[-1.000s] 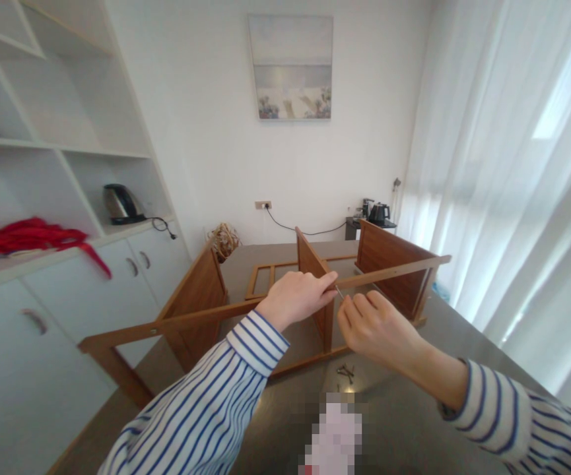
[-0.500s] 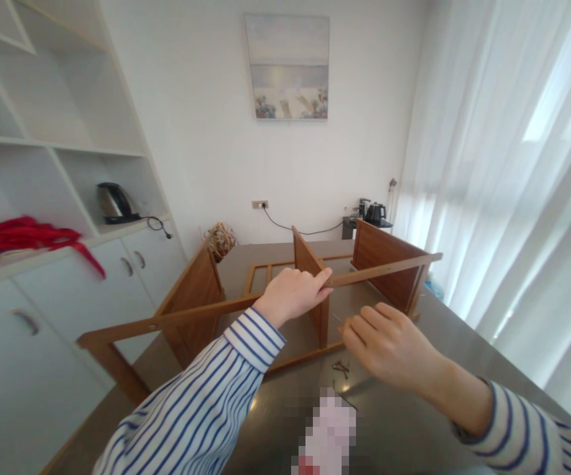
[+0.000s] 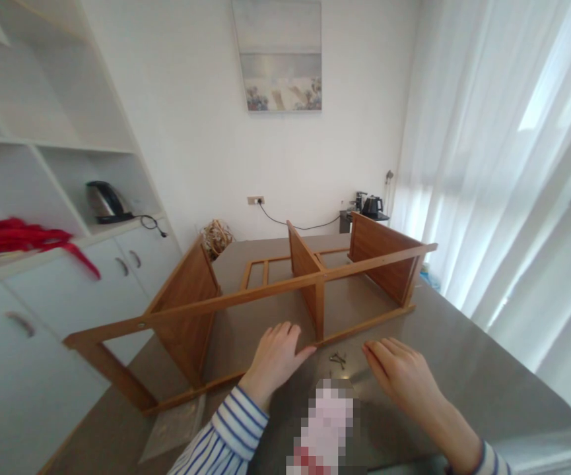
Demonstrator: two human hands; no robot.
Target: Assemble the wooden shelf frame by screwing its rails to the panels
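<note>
A brown wooden shelf frame (image 3: 265,290) is seen lying on a smooth grey table (image 3: 463,376) across the middle of the frame. Low in the centre, the left hand (image 3: 278,353) is laid open and flat on the tabletop, just beside the frame's near rail, holding nothing. The right hand (image 3: 399,373) is also open and empty, its fingers loosely bent. A few small dark metal screws (image 3: 337,359) are scattered between the two hands. White shelving with cupboards (image 3: 67,290) is set at the left, bearing a red cloth (image 3: 18,234) and a steel kettle (image 3: 103,198). White sheer curtains (image 3: 503,165) fill the right.
</note>
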